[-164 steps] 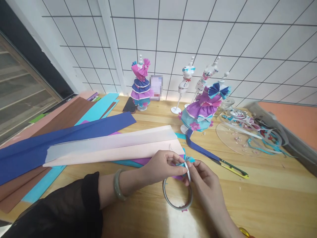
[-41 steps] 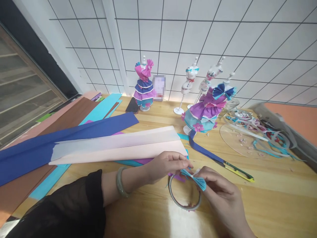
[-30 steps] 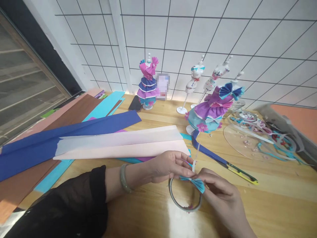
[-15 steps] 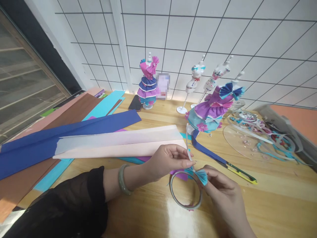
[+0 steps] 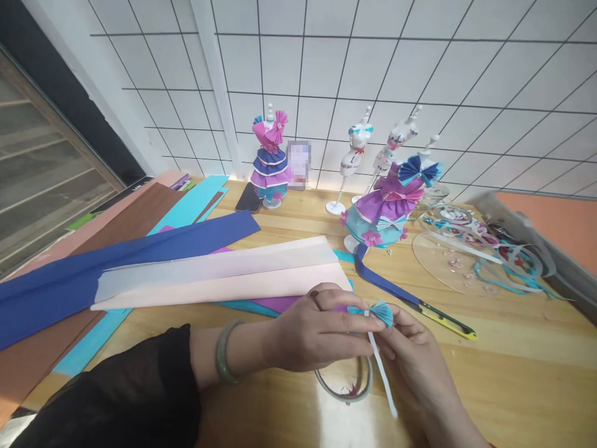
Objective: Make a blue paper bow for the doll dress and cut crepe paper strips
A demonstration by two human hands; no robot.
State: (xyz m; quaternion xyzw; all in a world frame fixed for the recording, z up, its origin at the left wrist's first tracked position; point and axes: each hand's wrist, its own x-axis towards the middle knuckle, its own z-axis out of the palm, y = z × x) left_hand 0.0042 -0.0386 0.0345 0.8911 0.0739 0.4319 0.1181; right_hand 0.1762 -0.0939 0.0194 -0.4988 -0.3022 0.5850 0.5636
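Note:
A small pleated turquoise paper bow (image 5: pixel 382 313) is pinched between my two hands above the table. My right hand (image 5: pixel 415 358) is closed on the bow's right side, thumb and fingers together. Reaching across from the left, my left hand (image 5: pixel 312 330) lies with its fingers at the bow's middle and partly hides its left wing. A narrow white strip (image 5: pixel 383 379) crosses the bow's middle and hangs down between the hands. Beneath them a roll of tape (image 5: pixel 344 399) lies on the wooden table, partly covered by my left hand.
Blue crepe paper (image 5: pixel 140 249) and a pale pink sheet (image 5: pixel 280 283) spread leftward. A yellow-and-black cutter (image 5: pixel 450 320) lies at right. Behind stand a dressed mannequin (image 5: pixel 270 168) and a purple-turquoise dress (image 5: pixel 387 208). A clear plate (image 5: pixel 438 267) with ribbon scraps sits by a grey box (image 5: pixel 513 242).
The white strip, which ran upward from the bow, now hangs down toward me. My left hand has turned over the bow, covering more of the tape roll. The view has shifted slightly.

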